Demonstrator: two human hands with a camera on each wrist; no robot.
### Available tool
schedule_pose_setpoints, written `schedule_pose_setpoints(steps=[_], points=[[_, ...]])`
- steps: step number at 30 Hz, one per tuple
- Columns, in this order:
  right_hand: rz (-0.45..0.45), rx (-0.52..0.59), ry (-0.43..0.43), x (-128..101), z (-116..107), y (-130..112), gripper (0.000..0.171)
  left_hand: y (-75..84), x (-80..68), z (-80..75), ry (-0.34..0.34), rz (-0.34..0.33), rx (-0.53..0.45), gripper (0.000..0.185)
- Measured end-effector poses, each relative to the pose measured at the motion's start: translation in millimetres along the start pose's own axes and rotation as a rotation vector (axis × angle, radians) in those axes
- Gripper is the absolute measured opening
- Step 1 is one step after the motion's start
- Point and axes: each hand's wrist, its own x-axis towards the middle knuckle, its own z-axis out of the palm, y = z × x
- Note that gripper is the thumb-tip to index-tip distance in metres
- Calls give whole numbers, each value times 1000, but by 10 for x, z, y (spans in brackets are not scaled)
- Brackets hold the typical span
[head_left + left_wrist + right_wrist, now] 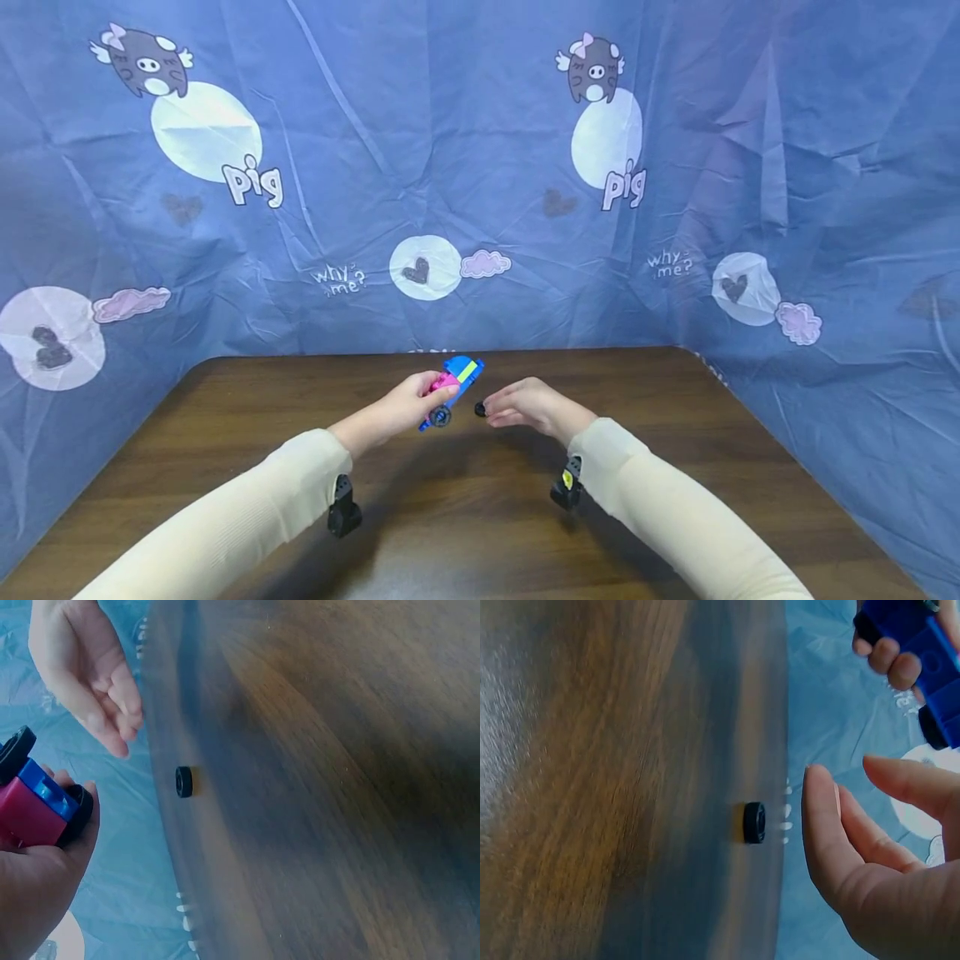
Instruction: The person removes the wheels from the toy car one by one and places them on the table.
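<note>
My left hand (429,400) grips a small toy car (454,385) built of blue, pink and yellow-green blocks and holds it tilted above the wooden table (450,533). One black wheel (440,416) sits on the car's lower end. A loose black wheel (480,409) stands on edge on the table just off the fingertips of my right hand (497,410), whose fingers are relaxed and hold nothing. The right wrist view shows a gap between the loose wheel (754,823) and my right hand (855,847). In the left wrist view the car (36,804) is in my left hand (41,889), with the loose wheel (184,781) to the right.
A blue cloth backdrop (480,167) printed with cartoon pigs walls the table at the back and on both sides. Black wrist cameras (343,507) hang under both cream sleeves. The table's bare brown wood spreads in front of and beside my hands.
</note>
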Motion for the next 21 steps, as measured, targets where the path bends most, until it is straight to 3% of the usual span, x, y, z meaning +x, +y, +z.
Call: schedule_pose_setpoints(steps=[8,14,21], points=[[-17,-12,-98,-213,56,-145,35,12,41,-17,41,14,46,37],[-71,-34,-147,-294,177,-240,37,39,47,-31,21,-23,19,46],[-102,0,-195,-337,381,-252,36,4,67,-55,31,-18,-26,46]])
